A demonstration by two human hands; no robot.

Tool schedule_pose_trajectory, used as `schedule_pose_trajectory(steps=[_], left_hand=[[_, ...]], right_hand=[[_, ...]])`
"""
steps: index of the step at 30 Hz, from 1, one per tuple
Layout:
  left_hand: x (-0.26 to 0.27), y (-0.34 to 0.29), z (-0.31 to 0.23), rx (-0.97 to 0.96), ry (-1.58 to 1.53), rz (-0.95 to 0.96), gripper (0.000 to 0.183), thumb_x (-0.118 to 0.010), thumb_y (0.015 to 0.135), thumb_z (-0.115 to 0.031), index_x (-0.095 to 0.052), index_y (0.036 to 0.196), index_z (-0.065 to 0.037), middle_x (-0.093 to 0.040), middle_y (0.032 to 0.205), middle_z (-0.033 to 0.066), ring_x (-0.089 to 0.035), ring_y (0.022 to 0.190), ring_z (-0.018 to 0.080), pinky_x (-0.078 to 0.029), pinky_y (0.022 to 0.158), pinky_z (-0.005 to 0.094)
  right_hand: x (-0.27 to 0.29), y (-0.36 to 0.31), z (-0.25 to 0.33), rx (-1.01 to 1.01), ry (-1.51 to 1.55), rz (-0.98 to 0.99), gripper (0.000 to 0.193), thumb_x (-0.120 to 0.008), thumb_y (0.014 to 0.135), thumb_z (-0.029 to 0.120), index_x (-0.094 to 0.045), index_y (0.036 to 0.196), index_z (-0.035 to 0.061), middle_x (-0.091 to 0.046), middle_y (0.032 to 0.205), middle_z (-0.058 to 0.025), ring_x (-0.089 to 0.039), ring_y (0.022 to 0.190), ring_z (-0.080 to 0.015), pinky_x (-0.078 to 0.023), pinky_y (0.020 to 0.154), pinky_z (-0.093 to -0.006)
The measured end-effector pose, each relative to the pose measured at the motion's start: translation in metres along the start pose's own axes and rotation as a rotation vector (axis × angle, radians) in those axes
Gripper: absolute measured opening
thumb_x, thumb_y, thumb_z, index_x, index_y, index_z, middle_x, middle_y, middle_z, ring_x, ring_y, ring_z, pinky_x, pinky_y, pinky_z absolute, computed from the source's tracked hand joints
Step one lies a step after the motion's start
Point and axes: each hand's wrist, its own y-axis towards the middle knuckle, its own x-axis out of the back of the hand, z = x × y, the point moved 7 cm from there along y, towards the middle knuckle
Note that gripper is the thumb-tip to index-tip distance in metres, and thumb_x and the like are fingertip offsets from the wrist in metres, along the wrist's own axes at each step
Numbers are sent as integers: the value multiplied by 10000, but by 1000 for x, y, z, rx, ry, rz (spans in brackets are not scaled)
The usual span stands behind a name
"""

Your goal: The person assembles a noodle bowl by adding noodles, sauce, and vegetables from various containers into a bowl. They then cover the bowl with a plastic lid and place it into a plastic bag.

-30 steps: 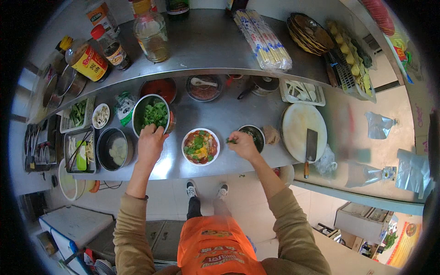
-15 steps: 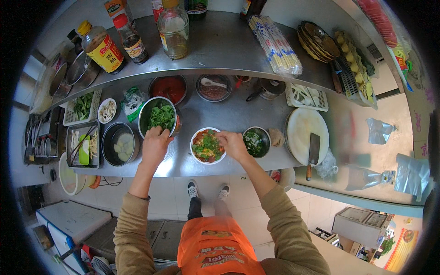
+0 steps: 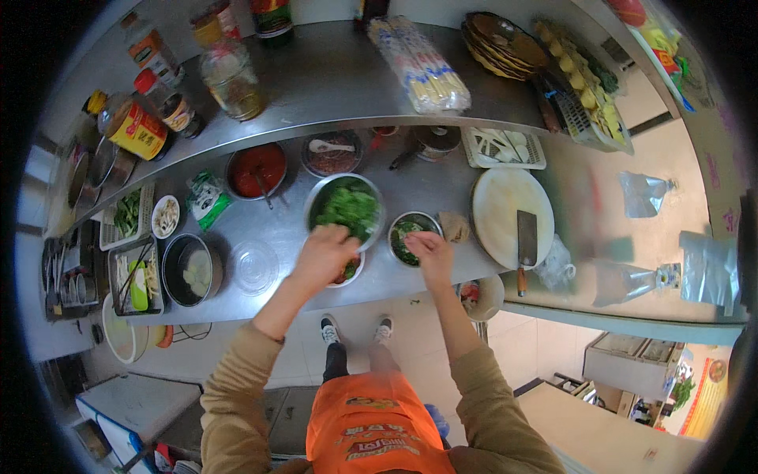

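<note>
My left hand [image 3: 322, 257] is closed on the near rim of a metal bowl of leafy greens [image 3: 348, 207], the fingers slightly blurred. Beneath and in front of that bowl is a white bowl [image 3: 357, 276] of food topped with greens, mostly hidden by the metal bowl and my hand. Over the right edge of a small metal bowl of chopped greens [image 3: 404, 232], my right hand [image 3: 433, 257] has its fingertips pinched together. Whatever may be between them is too small to make out.
Right of my hands lie a round white chopping board [image 3: 505, 209] and a cleaver [image 3: 527, 237]. Behind are a pan of red sauce [image 3: 251, 164] and a lidded pot [image 3: 437, 141]. A dark pot [image 3: 189, 267] stands left. The overhead shelf [image 3: 324, 75] holds bottles and packed chopsticks.
My left hand has carried the metal bowl rightward, partly over the white bowl. The right hand has left the white bowl for the small bowl of chopped greens. The view has shifted.
</note>
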Motion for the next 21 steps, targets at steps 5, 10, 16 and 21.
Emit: schedule_pose_trajectory(steps=[5, 10, 16, 21], left_hand=[[-102, 56, -76, -213, -34, 210, 118, -639, 853, -175, -688, 950, -131, -630, 976, 73, -625, 1004, 272, -475, 890, 402], [-158, 80, -89, -241, 84, 344, 171, -653, 840, -173, -706, 997, -133, -641, 1008, 73, -620, 1038, 263, -457, 927, 388], [-80, 59, -87, -5, -98, -133, 206, -725, 862, -182, -679, 1035, -81, -641, 989, 122, -624, 1015, 292, -472, 929, 435], [-8, -109, 20, 834, -343, -603, 154, -666, 899, -58, -635, 1047, -28, -637, 942, 177, -648, 841, 350, -524, 742, 427]], right_hand=[[109, -31, 10, -49, 131, -216, 150, -694, 943, 27, -676, 1068, -54, -730, 1015, -136, -718, 932, -190, -591, 870, -297], [162, -44, 22, -47, 146, -336, 99, -685, 938, -2, -675, 1028, -43, -720, 991, -133, -717, 896, -198, -597, 867, -309], [107, -31, 43, 36, 81, -139, 49, -706, 914, -23, -659, 928, -19, -725, 894, -102, -707, 789, -147, -585, 732, -268], [-32, -18, 29, 97, -91, 108, 96, -724, 881, -22, -672, 943, 30, -727, 853, -50, -696, 781, -124, -572, 747, -268]])
